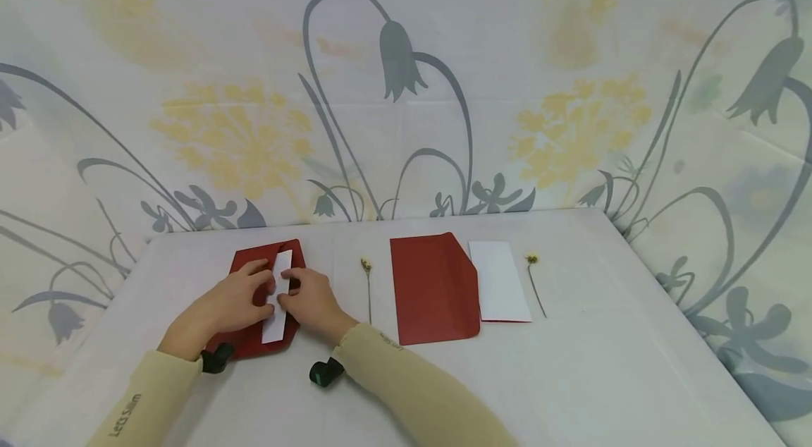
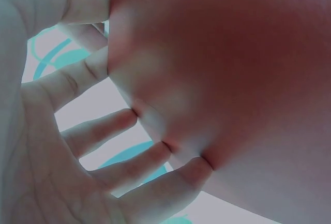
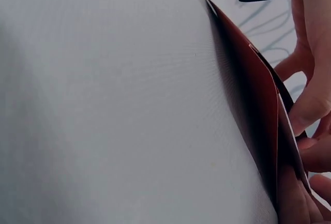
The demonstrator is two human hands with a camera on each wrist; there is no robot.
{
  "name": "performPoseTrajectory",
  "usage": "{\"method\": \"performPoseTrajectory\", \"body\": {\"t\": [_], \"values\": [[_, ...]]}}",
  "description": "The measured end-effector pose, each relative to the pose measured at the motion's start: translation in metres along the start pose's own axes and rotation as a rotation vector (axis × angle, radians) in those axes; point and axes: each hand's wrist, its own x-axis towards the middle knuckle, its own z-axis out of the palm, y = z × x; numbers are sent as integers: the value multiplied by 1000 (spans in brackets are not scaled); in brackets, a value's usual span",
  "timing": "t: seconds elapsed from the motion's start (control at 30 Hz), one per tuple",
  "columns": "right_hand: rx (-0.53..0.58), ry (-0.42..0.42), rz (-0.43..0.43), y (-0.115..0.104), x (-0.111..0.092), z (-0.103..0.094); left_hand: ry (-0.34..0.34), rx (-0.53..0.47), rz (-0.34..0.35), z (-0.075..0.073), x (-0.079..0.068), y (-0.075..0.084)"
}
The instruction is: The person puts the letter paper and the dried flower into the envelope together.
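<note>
On the left of the table lies a red envelope (image 1: 254, 256) with a white card (image 1: 275, 329) showing as a narrow strip along its right part. My left hand (image 1: 231, 300) holds the envelope beside the card's left edge, fingers and thumb bent. In the left wrist view, several fingertips (image 2: 199, 169) meet the blurred red envelope's edge (image 2: 232, 69). From the right, my right hand (image 1: 317, 302) pinches at the card's right edge with thumb and index finger. A dark gap shows there. The right wrist view catches the envelope's layers (image 3: 248, 79) spread apart.
A dried yellow flower (image 1: 366, 278) lies right of my hands. Farther right are a second red envelope (image 1: 434, 292), a folded white card (image 1: 500, 281) partly beside it, and another dried flower (image 1: 534, 278). Patterned cloth (image 1: 406, 144) rises behind the white table (image 1: 609, 348).
</note>
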Motion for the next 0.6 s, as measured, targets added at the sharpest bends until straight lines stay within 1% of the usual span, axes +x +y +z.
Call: {"method": "performPoseTrajectory", "body": {"t": [0.07,0.3,0.4,0.6], "values": [[33,20,6,0,-1,-1,0,0,-4,0,0,-1],[153,153,38,-3,-8,-7,9,-13,-1,3,0,-1],[184,162,61,-4,-10,-8,12,-13,-12,3,0,-1],[195,139,80,-3,-11,-6,15,-9,-25,4,-2,-2]]}}
